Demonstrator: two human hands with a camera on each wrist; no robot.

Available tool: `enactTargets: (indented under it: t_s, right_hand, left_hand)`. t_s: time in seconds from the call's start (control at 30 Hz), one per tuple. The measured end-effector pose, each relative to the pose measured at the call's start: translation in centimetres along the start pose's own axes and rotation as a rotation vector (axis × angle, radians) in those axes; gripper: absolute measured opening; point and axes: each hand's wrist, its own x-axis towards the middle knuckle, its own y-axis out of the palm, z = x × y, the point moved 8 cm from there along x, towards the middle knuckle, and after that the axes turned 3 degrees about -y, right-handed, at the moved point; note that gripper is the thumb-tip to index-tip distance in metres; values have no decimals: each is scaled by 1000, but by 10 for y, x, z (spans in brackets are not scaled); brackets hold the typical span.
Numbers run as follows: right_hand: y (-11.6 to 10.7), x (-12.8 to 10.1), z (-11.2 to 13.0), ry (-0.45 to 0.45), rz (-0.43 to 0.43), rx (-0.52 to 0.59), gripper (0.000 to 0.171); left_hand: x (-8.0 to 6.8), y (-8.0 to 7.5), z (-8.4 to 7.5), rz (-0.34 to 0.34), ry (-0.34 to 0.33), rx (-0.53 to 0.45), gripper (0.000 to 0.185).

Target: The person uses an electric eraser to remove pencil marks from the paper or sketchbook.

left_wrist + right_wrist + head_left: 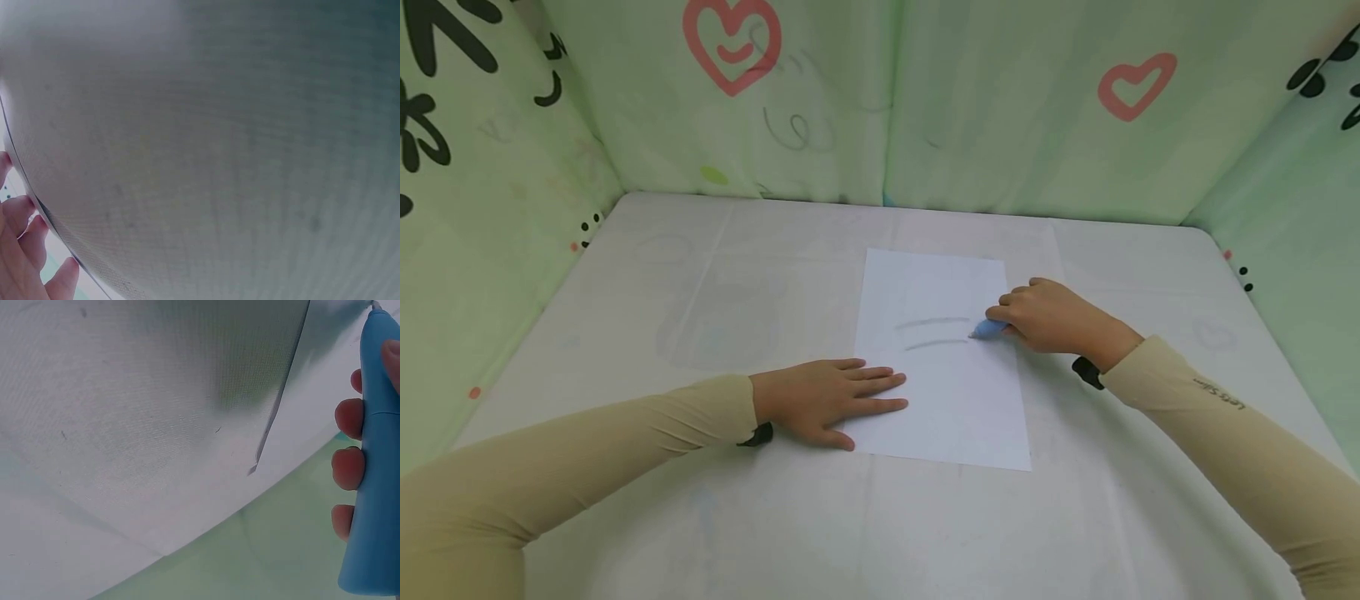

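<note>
Gripping a blue pen [990, 329], the right hand [1051, 317] is curling its fingers [347, 419] round the barrel, with the tip touching the sheet [946, 392] at the right end of the lower of two grey strokes [936, 342]. The pen is lying at a low tilt, its long axis running roughly left to right across the sheet, tip pointing left and barrel end tucked inside the fist. The sheet is lying flat near the middle of the tabletop [647, 275], long side running away from the person. The left hand [831, 400] is resting palm down with fingers straight and spread, holding nothing, and is pressing the near left part of the sheet, fingertips pointing right. Both strokes are lying parallel, to the left of the pen tip and beyond the left hand, so the right hand is the nearer one. Green printed fabric walls [1015, 108] are enclosing the tabletop on three sides.
</note>
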Motion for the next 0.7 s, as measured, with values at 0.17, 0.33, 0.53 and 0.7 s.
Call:
enactTargets:
  t_s: [0.17,0.33,0.53,0.7]
  right_hand:
    - [-2,-3,3,-8,1,-3,17]
    - [-3,-3,4,-14,-2,1,18]
    - [-2,2,4,-19,-1,7,17]
    - [-2,3,3,-9,12,10,16]
  left_hand:
    - [0,1,0,1,-1,1,71]
    - [0,0,0,7,-6,1,71]
    - [0,0,-1,-3,-1,-7,72]
    - [-1,0,0,-4,-1,-12,72]
